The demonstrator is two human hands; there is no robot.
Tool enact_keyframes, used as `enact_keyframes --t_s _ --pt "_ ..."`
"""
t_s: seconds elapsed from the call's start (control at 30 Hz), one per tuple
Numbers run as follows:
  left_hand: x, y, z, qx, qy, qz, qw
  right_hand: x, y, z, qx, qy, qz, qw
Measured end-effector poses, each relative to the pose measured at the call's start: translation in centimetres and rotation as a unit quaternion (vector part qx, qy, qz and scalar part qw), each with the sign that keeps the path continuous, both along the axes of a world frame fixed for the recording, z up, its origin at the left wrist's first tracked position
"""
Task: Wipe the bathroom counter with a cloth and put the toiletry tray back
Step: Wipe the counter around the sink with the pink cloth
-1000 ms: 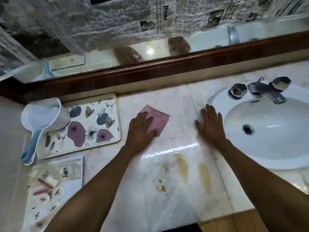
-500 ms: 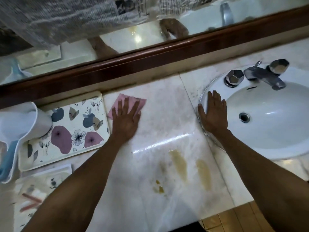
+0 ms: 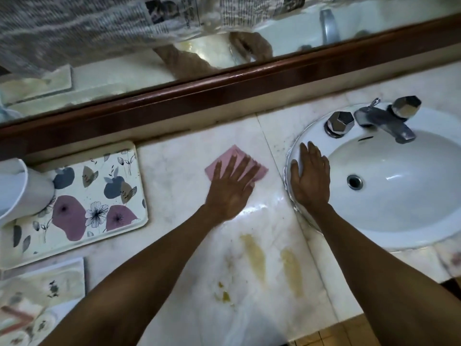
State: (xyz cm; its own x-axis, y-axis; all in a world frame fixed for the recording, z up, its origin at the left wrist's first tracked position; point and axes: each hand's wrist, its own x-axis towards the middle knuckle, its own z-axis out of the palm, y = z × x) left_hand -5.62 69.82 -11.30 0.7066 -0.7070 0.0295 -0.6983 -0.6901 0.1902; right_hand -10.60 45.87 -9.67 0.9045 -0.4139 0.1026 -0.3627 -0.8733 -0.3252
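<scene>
Dim, warm light here; glare streaks the counter [image 3: 259, 211] near centre, a bright spot glints in the mirror [image 3: 214, 53]. Edges bow and blur, far left softest.

Bare marble desk [image 3: 174, 171] runs between the floral tray [image 3: 99, 196] at left and the sink [image 3: 399, 231] at right, walled behind by the wooden mirror frame [image 3: 224, 96]. A white jug [image 3: 22, 191] covers the tray's left end. The left hand [image 3: 232, 188], flat on a pink cloth [image 3: 224, 161], blocks mid-desk; the right hand [image 3: 310, 181] rests on the sink's rim.
</scene>
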Motion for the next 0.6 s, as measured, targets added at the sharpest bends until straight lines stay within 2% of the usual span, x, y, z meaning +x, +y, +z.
enact_keyframes --t_s 0.07,0.1,0.2,0.33,0.4,0.5,0.6 --pt "0.4 3.6 0.0 0.024 0.007 -0.044 0.999 -0.1 -0.1 -0.1 0.001 0.002 0.000 1.000" --pt "1.3 5.4 0.0 0.028 0.013 -0.030 0.999 0.0 -0.1 -0.1 0.003 0.003 0.001 1.000" --pt "4.8 7.8 0.3 0.020 0.058 0.092 0.994 0.0 -0.2 -0.1 0.005 0.003 0.001 1.000" --pt "7.5 0.9 0.5 -0.003 0.085 0.248 0.965 0.1 -0.3 -0.1 0.000 -0.003 0.000 1.000" --pt "8.0 -4.6 0.4 -0.007 0.091 0.229 0.969 0.1 -0.4 -0.3 -0.002 -0.008 -0.001 1.000" --pt "8.4 -11.3 0.6 -0.006 0.097 0.151 0.984 0.2 -0.5 -0.6 0.010 -0.027 -0.003 1.000" --pt "7.8 -12.6 0.5 -0.007 0.097 0.063 0.993 0.2 -0.7 -0.5 0.062 -0.065 -0.030 0.996"
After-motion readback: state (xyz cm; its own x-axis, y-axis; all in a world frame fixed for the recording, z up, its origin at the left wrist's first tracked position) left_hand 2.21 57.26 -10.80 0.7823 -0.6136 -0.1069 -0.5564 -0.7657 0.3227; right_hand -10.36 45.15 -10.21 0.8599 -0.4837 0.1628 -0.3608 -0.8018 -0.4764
